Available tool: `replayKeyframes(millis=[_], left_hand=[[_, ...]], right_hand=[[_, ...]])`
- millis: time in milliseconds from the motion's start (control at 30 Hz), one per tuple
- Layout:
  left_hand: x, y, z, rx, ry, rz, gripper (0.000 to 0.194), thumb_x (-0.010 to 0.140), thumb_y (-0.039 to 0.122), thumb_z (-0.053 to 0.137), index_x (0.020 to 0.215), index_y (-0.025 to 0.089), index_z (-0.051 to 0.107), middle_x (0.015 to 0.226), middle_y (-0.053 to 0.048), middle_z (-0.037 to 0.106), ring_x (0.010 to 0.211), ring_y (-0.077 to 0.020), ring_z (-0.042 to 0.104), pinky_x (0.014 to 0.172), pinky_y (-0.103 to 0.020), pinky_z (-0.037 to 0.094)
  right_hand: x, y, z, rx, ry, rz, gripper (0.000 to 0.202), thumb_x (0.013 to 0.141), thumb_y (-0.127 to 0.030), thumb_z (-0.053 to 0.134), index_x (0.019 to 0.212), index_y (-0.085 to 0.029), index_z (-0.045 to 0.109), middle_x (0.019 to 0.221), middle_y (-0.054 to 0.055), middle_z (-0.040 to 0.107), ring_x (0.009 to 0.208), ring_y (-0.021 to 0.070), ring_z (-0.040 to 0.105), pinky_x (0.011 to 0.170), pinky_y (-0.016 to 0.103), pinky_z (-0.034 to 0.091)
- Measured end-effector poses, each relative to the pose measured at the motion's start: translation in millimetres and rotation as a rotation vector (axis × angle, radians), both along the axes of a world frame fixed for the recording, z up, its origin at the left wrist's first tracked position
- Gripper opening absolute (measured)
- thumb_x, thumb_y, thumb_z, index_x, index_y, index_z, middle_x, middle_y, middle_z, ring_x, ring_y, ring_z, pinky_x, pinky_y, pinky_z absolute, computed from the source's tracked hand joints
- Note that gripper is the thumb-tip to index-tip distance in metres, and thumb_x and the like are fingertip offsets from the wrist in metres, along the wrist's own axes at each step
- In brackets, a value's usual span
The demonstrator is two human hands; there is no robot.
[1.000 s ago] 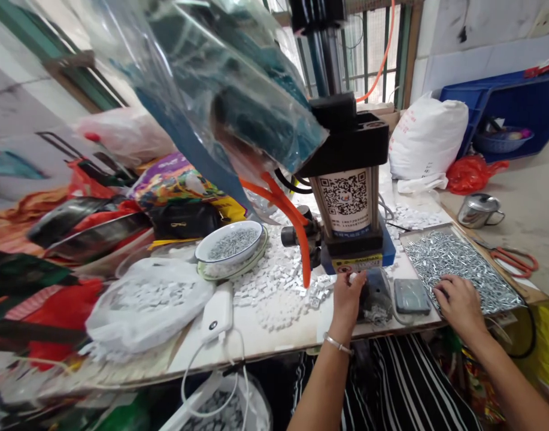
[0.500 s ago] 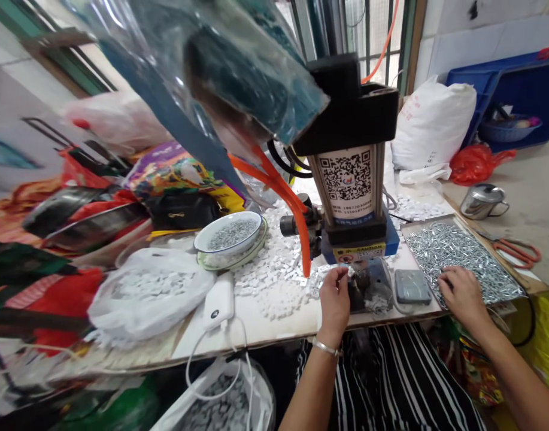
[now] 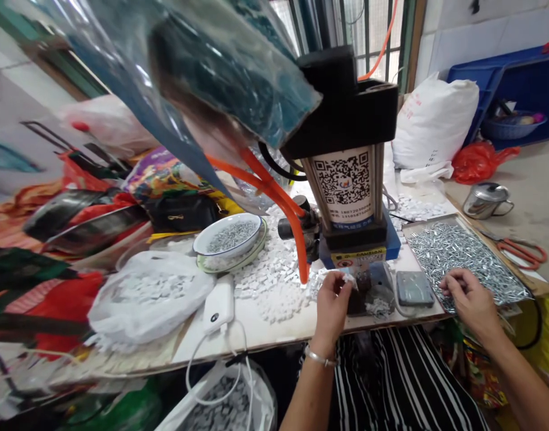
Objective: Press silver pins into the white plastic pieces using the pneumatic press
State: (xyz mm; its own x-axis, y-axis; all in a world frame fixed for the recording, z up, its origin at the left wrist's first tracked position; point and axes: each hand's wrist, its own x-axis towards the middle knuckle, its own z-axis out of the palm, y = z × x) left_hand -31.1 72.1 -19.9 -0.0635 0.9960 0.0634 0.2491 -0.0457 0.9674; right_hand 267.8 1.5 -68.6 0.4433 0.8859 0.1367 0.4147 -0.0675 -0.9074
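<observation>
My left hand [image 3: 331,302] is closed in a pinch on a small white plastic piece [image 3: 348,278], just left of the dark lower tooling [image 3: 363,284] of a bench press [image 3: 346,185]. Over the near left edge of a tray of small metal pins [image 3: 467,251], my right hand [image 3: 472,299] has its fingertips pressed together. Whatever they hold is too small to make out. Between the hands lies a grey box-shaped pedal or switch [image 3: 414,289]. Many loose white pieces [image 3: 278,269] are spread on the table left of the press.
An enamel bowl of metal pins [image 3: 229,236], a white power bank [image 3: 219,305] and a plastic bag of white pieces [image 3: 148,293] lie to the left. Orange-handled scissors [image 3: 521,251] and a metal cup [image 3: 487,200] stand right. Orange hoses [image 3: 296,233] hang by the press.
My right hand has lifted slightly and drawn its fingers together at the tray's edge. My left hand has shifted a little left and down, with the white piece showing at its fingertips.
</observation>
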Motion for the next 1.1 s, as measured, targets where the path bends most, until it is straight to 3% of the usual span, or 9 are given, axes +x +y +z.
replayKeyframes(millis=[67, 133, 367, 500, 667, 833, 967, 1100], left_hand=[[2, -12, 5.2, -0.039, -0.129, -0.076, 0.014, 0.08, 0.03, 0.068, 0.089, 0.021, 0.061, 0.075, 0.002, 0.06, 0.07, -0.0157, 0.054, 0.069, -0.028, 0.042], [6, -21, 8.3, -0.052, -0.128, -0.115, 0.015, 0.081, 0.032, 0.069, 0.087, 0.021, 0.061, 0.075, 0.002, 0.059, 0.07, -0.0153, 0.053, 0.068, -0.027, 0.042], [25, -22, 4.3, 0.232, 0.333, -0.032, 0.002, 0.086, 0.022, 0.062, 0.085, 0.021, 0.06, 0.082, -0.001, 0.059, 0.076, -0.0177, 0.055, 0.071, -0.029, 0.041], [30, -16, 2.7, 0.305, 0.416, 0.018, 0.007, 0.089, 0.022, 0.062, 0.084, 0.021, 0.057, 0.081, -0.001, 0.058, 0.078, -0.0194, 0.056, 0.072, -0.031, 0.043], [29, -7, 7.5, 0.274, 0.328, -0.014, 0.015, 0.086, 0.019, 0.066, 0.1, 0.021, 0.061, 0.09, -0.003, 0.061, 0.084, -0.0198, 0.057, 0.077, -0.032, 0.045], [21, -7, 10.0, 0.164, 0.149, -0.029, 0.009, 0.088, 0.027, 0.064, 0.094, 0.02, 0.063, 0.085, -0.002, 0.06, 0.08, -0.0179, 0.056, 0.076, -0.031, 0.046], [9, -25, 9.3, 0.01, -0.02, -0.069, 0.014, 0.088, 0.026, 0.061, 0.101, 0.02, 0.062, 0.083, -0.001, 0.062, 0.078, -0.0166, 0.058, 0.074, -0.029, 0.047], [4, -52, 7.7, -0.03, 0.069, -0.18, 0.015, 0.084, 0.021, 0.064, 0.1, 0.02, 0.065, 0.082, -0.001, 0.063, 0.077, -0.0167, 0.059, 0.072, -0.028, 0.047]], right_hand=[[-4, -2, -0.7, 0.004, -0.012, 0.007, 0.034, 0.095, -0.055, 0.053, 0.097, -0.022, 0.06, 0.083, 0.005, 0.071, 0.075, 0.0215, 0.068, 0.071, 0.032, 0.053], [-8, -2, -1.5, 0.009, -0.026, 0.01, 0.034, 0.094, -0.054, 0.054, 0.098, -0.022, 0.062, 0.082, 0.005, 0.071, 0.075, 0.0211, 0.067, 0.07, 0.031, 0.052], [-14, -1, -1.9, 0.036, 0.068, 0.018, 0.038, 0.089, -0.056, 0.062, 0.099, -0.02, 0.063, 0.091, 0.007, 0.071, 0.082, 0.0218, 0.066, 0.075, 0.03, 0.052], [-15, -3, 6.2, 0.014, 0.061, 0.071, 0.037, 0.087, -0.057, 0.063, 0.089, -0.02, 0.066, 0.083, 0.005, 0.069, 0.077, 0.0209, 0.064, 0.071, 0.029, 0.051], [-21, -3, 13.8, 0.014, 0.078, 0.12, 0.035, 0.081, -0.055, 0.069, 0.085, -0.02, 0.073, 0.084, 0.005, 0.071, 0.076, 0.0216, 0.064, 0.072, 0.031, 0.052], [-32, -7, 16.5, -0.076, 0.229, 0.124, 0.038, 0.077, -0.054, 0.073, 0.09, -0.018, 0.077, 0.079, 0.006, 0.072, 0.066, 0.0203, 0.064, 0.063, 0.032, 0.054], [-44, -9, 24.2, -0.071, 0.286, 0.17, 0.035, 0.076, -0.051, 0.074, 0.089, -0.019, 0.079, 0.085, 0.006, 0.074, 0.067, 0.0196, 0.065, 0.062, 0.031, 0.055], [-55, -8, 26.8, -0.082, 0.314, 0.157, 0.034, 0.076, -0.048, 0.075, 0.093, -0.019, 0.076, 0.075, 0.003, 0.071, 0.064, 0.0186, 0.063, 0.058, 0.029, 0.053]])
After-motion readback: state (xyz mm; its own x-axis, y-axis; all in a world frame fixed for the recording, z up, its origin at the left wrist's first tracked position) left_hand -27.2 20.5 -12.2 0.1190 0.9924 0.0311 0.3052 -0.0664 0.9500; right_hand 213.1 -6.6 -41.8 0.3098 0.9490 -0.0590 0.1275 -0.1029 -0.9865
